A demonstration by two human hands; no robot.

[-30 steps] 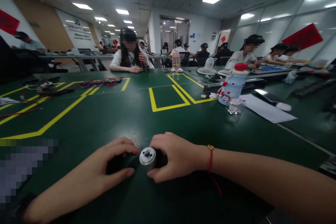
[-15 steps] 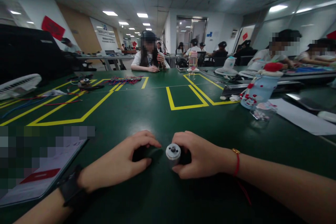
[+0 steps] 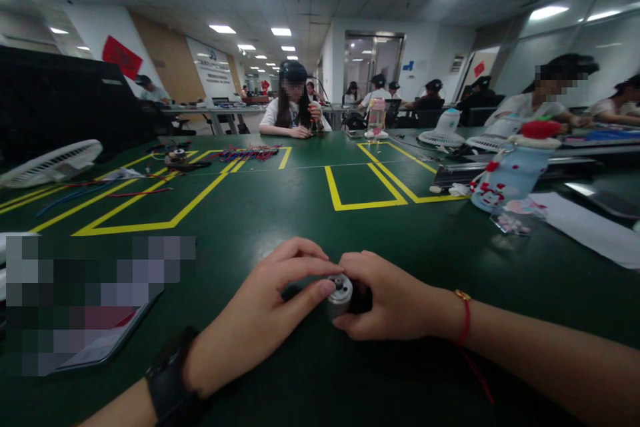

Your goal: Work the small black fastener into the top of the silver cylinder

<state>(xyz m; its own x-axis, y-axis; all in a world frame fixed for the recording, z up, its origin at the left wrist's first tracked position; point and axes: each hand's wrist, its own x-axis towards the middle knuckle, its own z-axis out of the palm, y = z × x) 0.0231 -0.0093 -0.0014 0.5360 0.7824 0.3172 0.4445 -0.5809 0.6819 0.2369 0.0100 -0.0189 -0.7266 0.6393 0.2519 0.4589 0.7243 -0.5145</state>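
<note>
Both hands meet over one small part. My right hand point(image 3: 395, 297) is wrapped around the dark rear of a small silver motor point(image 3: 340, 293), fingers closed on it, the heel of the hand resting on the green surface point(image 3: 300, 207). My left hand point(image 3: 260, 320) comes at the motor from the other side, thumb pressed on its round metal face, index finger arched over the top and touching it too, so this hand pinches the front end while the right clamps the back. Whether the motor itself sits on the surface or hangs a touch above it, I cannot tell; my fingers hide its underside.

A black watch point(image 3: 170, 380) sits on my left wrist and a red string bracelet point(image 3: 465, 317) on my right wrist.

Left of the motor, near the edge, lies a phone point(image 3: 95, 347), its screen blurred out. Beyond the motor, toward the far side, a yellow taped rectangle point(image 3: 365, 187) marks the surface. Right of that rectangle stands a pale blue bottle point(image 3: 510, 173) with a red cap, and beside it a white sheet of paper point(image 3: 590, 230). Far left of the motor a white fan point(image 3: 50, 163) lies on its side, with red and blue wires point(image 3: 245, 153) scattered further back.

Across from the motor, another person point(image 3: 295, 107) sits at the far edge, hands raised at chest height.
</note>
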